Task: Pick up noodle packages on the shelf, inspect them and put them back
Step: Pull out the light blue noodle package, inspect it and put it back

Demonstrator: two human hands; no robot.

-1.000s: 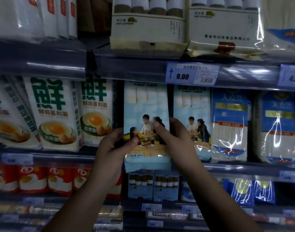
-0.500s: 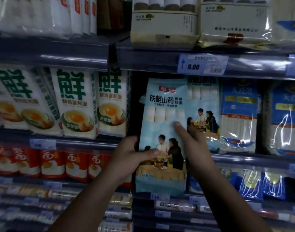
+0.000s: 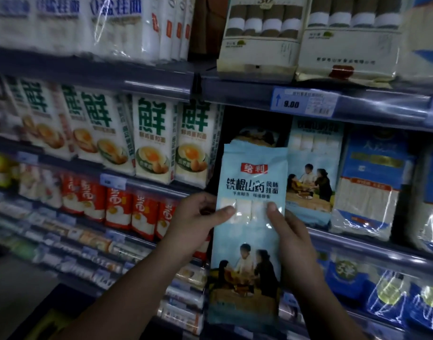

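I hold a light-blue noodle package [image 3: 250,241] upright in front of the shelf, its front with a red logo, dark lettering and a family picture facing me. My left hand [image 3: 198,224] grips its left edge, thumb across the front. My right hand [image 3: 291,231] grips the right edge, thumb on the front near the clear window. Behind it, in the dark gap on the middle shelf [image 3: 358,241], another package's top [image 3: 254,136] shows. A matching blue package [image 3: 313,168] stands just to the right.
White egg-noodle packs with green lettering [image 3: 151,141] fill the shelf to the left. Blue-and-white noodle bags [image 3: 372,187] stand to the right. Red packs [image 3: 117,204] sit lower left. A 9.00 price tag [image 3: 304,101] hangs on the upper shelf edge, under tan bundled noodle packs [image 3: 259,35].
Both hands have drawn the blue package out of its shelf slot, down and toward me, so its whole front now shows. The camera view has shifted left and down.
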